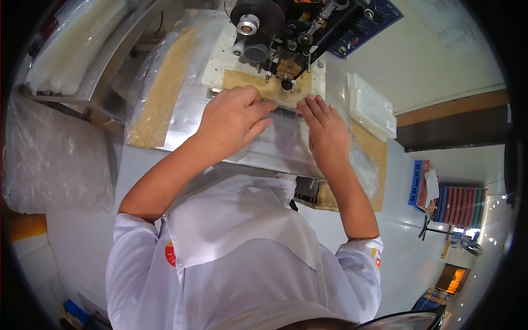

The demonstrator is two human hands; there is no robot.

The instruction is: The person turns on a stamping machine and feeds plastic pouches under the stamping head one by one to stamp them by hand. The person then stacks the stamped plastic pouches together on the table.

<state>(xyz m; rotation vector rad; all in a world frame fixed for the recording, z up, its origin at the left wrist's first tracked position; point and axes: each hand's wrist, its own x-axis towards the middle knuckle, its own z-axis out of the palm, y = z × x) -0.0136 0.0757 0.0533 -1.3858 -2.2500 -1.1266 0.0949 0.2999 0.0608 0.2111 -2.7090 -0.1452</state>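
Observation:
A benchtop machine (286,55) with a dark reel (257,22) and a small round black knob stands on a white base plate (216,74) at the top. My left hand (231,118) is at the front edge of this base, its fingers curled and bent inward; what they pinch, if anything, is hidden. My right hand (328,129) lies with fingers stretched out flat at the right end of the same edge. Between the hands, a narrow strip runs along the edge, above a shiny metal tabletop (253,157) with dark reflections.
Brown tape (165,88) and clear plastic cover the table's left side. A stack of clear plastic bags (374,107) sits right of the machine. A blue control panel (366,27) is behind. Bagged material lies on a metal rack (107,88) at left. Coloured crates (461,206) stand far right.

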